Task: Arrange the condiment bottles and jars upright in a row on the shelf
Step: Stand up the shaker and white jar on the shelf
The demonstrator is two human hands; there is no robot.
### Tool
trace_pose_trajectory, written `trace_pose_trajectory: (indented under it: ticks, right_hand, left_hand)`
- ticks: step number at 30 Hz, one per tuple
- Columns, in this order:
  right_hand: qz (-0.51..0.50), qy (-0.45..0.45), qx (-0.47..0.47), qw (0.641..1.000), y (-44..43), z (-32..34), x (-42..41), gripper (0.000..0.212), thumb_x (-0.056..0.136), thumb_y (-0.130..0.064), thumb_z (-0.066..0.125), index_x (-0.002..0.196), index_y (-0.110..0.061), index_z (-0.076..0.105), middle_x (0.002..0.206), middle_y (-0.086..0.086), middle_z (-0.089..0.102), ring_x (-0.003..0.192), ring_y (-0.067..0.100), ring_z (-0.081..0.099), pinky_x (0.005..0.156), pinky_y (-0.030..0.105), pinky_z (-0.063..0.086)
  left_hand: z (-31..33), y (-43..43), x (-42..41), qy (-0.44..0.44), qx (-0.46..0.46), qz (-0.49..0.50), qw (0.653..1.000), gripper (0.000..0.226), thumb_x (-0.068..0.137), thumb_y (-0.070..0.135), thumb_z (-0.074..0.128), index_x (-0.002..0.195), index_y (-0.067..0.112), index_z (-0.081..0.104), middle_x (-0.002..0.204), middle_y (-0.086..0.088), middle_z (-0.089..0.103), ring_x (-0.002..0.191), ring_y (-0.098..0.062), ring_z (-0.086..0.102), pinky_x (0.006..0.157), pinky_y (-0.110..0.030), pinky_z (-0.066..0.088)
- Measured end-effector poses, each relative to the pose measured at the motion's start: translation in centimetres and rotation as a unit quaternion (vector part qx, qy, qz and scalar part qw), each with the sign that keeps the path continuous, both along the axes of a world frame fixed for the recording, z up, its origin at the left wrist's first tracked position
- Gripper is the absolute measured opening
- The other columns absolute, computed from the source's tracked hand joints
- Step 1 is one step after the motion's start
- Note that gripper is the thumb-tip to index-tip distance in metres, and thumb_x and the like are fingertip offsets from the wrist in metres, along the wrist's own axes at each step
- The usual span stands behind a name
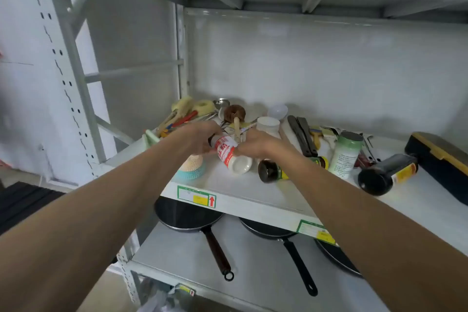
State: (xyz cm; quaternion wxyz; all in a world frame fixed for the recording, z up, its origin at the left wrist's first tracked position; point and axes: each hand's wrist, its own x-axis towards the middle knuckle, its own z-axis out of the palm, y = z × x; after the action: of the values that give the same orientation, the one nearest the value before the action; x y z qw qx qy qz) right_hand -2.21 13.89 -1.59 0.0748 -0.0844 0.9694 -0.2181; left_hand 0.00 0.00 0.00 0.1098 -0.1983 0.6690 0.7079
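Observation:
A white bottle with a red label [229, 154] is tilted, its base toward me, over the white shelf [243, 192]. My left hand [200, 138] grips its neck end and my right hand [258, 143] holds its side. A dark jar with a green label [272, 171] lies on its side under my right wrist. A green-lidded white jar [345, 153] leans to the right of it. Further right a large dark bottle with a yellow label [385, 173] lies flat. A white lidded jar [268, 125] stands upright behind my hands.
A heap of brushes, spoons and utensils [192, 114] fills the shelf's back left. A teal scrubber [191, 168] sits near the front. Black tongs [302, 134] lie behind the jars, a black and yellow box [440, 159] at far right. Frying pans [192, 215] lie on the lower shelf.

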Motion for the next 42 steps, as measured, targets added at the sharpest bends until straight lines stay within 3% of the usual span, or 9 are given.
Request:
trace_pose_trajectory:
  ticks: [2, 5, 12, 17, 21, 24, 26, 32, 42]
  right_hand:
    - [-0.005, -0.024, -0.009, 1.0, -0.5, -0.6, -0.5, 0.047, 0.085, -0.036, 0.067, 0.119, -0.007, 0.055, 0.11, 0.01, 0.059, 0.095, 0.025, 0.06, 0.078, 0.035, 0.052]
    - [-0.012, -0.033, -0.036, 0.999, -0.7, -1.6, -1.2, 0.063, 0.082, -0.036, 0.071, 0.132, -0.005, 0.049, 0.123, 0.012, 0.058, 0.11, 0.028, 0.058, 0.084, 0.034, 0.05]
    - [-0.015, -0.039, -0.067, 0.997, -1.0, -2.0, -2.4, 0.059, 0.074, -0.034, 0.077, 0.12, -0.007, 0.055, 0.115, 0.009, 0.06, 0.104, 0.027, 0.061, 0.09, 0.039, 0.056]
    - [-0.017, -0.011, -0.068, 0.998, -1.4, -2.0, -2.5, 0.041, 0.073, -0.03, 0.076, 0.101, -0.009, 0.054, 0.1, 0.004, 0.057, 0.091, 0.022, 0.056, 0.063, 0.026, 0.046]
    - [-0.026, 0.008, -0.114, 0.993, -1.4, -2.7, -2.8, 0.055, 0.066, -0.028, 0.079, 0.115, -0.009, 0.062, 0.111, 0.005, 0.065, 0.1, 0.022, 0.062, 0.082, 0.03, 0.053]
    - [-0.036, 0.009, -0.16, 0.986, -1.0, -3.1, -2.6, 0.048, 0.07, -0.02, 0.08, 0.113, -0.008, 0.062, 0.103, 0.003, 0.064, 0.099, 0.019, 0.061, 0.077, 0.025, 0.045]
    - [-0.036, 0.022, -0.17, 0.985, -1.0, -3.2, -2.2, 0.055, 0.07, -0.021, 0.08, 0.12, -0.009, 0.061, 0.112, 0.004, 0.066, 0.105, 0.019, 0.062, 0.081, 0.025, 0.046]
    - [-0.042, 0.049, -0.191, 0.979, -1.7, -4.1, -0.9, 0.073, 0.058, -0.027, 0.084, 0.125, -0.012, 0.057, 0.119, 0.005, 0.066, 0.112, 0.021, 0.062, 0.094, 0.03, 0.05]
    - [-0.107, 0.071, -0.285, 0.95, -2.0, -6.0, 1.3, 0.07, 0.069, -0.013, 0.086, 0.127, -0.008, 0.048, 0.126, 0.01, 0.063, 0.118, 0.027, 0.06, 0.096, 0.031, 0.048]
  left_hand:
    - [-0.2, 0.1, -1.0, 0.013, -0.033, 0.001, 0.999, 0.016, 0.098, 0.003, 0.048, 0.114, 0.002, 0.048, 0.079, -0.005, 0.047, 0.066, -0.011, 0.05, 0.061, -0.011, 0.054]
    - [-1.1, 0.0, -2.4, 0.002, -0.119, -0.033, 0.992, 0.038, 0.092, 0.01, 0.058, 0.127, 0.001, 0.049, 0.086, -0.013, 0.053, 0.071, -0.021, 0.057, 0.088, -0.027, 0.055]
    - [-2.2, 1.5, -5.4, -0.039, -0.17, 0.004, 0.985, 0.028, 0.094, 0.018, 0.058, 0.113, 0.003, 0.043, 0.094, -0.016, 0.052, 0.101, -0.026, 0.055, 0.097, -0.033, 0.051]
    - [-2.5, 2.2, -6.6, -0.027, -0.199, -0.008, 0.98, 0.025, 0.088, 0.021, 0.057, 0.104, 0.003, 0.051, 0.098, -0.018, 0.06, 0.094, -0.031, 0.063, 0.091, -0.039, 0.054]
    - [-1.9, 2.1, -7.3, 0.004, -0.21, 0.017, 0.978, 0.038, 0.075, 0.018, 0.063, 0.108, 0.003, 0.056, 0.099, -0.014, 0.064, 0.093, -0.027, 0.067, 0.086, -0.038, 0.056]
    - [-0.6, 2.1, -6.4, 0.051, -0.221, 0.035, 0.973, 0.025, 0.078, 0.014, 0.067, 0.082, 0.006, 0.043, 0.082, -0.013, 0.057, 0.074, -0.024, 0.063, 0.085, -0.037, 0.057]
    - [-0.3, 1.8, -6.0, 0.067, -0.221, 0.038, 0.972, 0.029, 0.077, 0.014, 0.07, 0.088, 0.006, 0.044, 0.083, -0.014, 0.059, 0.07, -0.024, 0.062, 0.081, -0.037, 0.058]
    - [0.7, 1.4, -3.7, 0.111, -0.223, 0.032, 0.968, 0.06, 0.063, 0.013, 0.086, 0.111, 0.004, 0.052, 0.086, -0.013, 0.066, 0.067, -0.02, 0.065, 0.042, -0.028, 0.047]
    - [0.2, 1.5, -1.4, 0.16, -0.31, 0.059, 0.935, 0.068, 0.048, 0.03, 0.094, 0.102, 0.006, 0.06, 0.094, -0.011, 0.069, 0.084, -0.024, 0.07, 0.074, -0.036, 0.061]
